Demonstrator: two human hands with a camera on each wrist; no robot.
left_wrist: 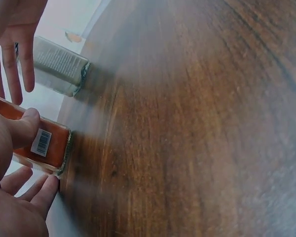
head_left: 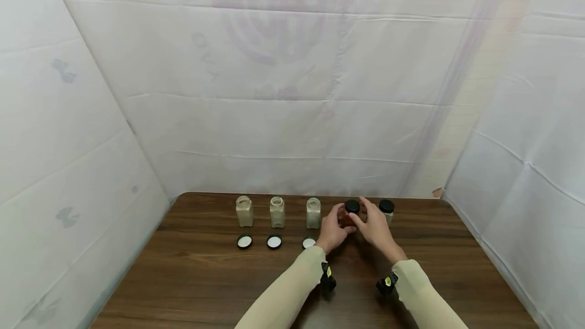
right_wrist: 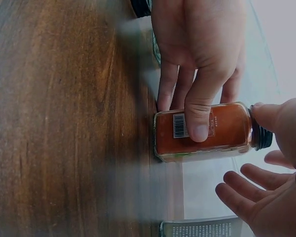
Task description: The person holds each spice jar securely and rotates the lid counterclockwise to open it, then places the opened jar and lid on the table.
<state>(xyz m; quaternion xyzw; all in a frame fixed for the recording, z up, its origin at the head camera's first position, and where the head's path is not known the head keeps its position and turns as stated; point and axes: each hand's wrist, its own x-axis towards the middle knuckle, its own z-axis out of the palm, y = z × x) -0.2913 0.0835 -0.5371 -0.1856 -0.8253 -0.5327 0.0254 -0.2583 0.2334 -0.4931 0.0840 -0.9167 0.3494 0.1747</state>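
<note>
My left hand [head_left: 332,230] grips a square glass jar [right_wrist: 175,133] of red-orange spice, its thumb across the barcode side and its fingers round the other side. The jar stands upright on the wooden table, topped by a black lid [head_left: 352,206]. At that lid is my right hand [head_left: 376,228]; its thumb tip [right_wrist: 262,111] meets the lid's edge while the other fingers spread loosely away from the glass. Right of my right hand stands another jar [left_wrist: 56,66] with printed text, also under a black lid [head_left: 386,205].
To the left, three uncapped pale jars stand in a row: a left jar [head_left: 244,213], a middle jar [head_left: 277,213] and a right jar [head_left: 313,215]. Before them lie black lids with white insides upturned, including a left lid [head_left: 244,241] and a middle lid [head_left: 274,241]. White sheeting [head_left: 283,131] rises behind.
</note>
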